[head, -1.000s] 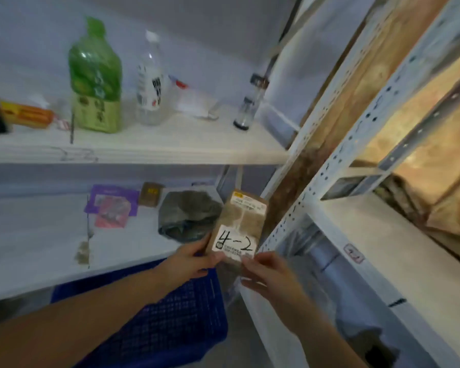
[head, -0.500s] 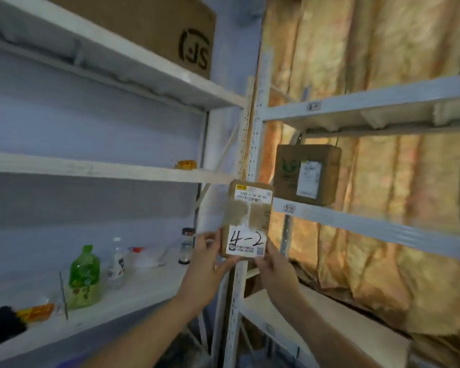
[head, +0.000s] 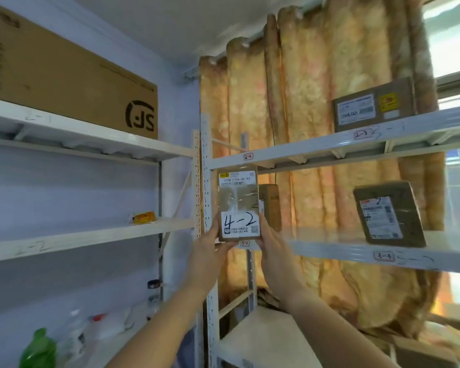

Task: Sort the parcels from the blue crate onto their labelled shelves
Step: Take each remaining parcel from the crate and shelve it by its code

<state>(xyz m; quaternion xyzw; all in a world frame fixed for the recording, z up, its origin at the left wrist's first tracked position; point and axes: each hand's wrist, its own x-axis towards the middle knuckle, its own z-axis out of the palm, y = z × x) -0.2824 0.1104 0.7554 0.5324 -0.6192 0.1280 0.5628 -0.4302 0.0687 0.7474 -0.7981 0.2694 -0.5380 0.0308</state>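
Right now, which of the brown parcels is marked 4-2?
The parcel held between the left hand and right hand, 4-2 handwritten on its white label; the others sit on shelves.

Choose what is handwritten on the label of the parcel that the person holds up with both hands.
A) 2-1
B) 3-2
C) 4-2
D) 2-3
C: the white label on the parcel, gripped by the left hand and the right hand, reads 4-2 in black marker.

Bare left forearm (head: pixel 165 322), bare right forearm (head: pixel 329 328), both uncovered as far as seen, bare left grip (head: pixel 207 248), bare right grip (head: pixel 271 251)
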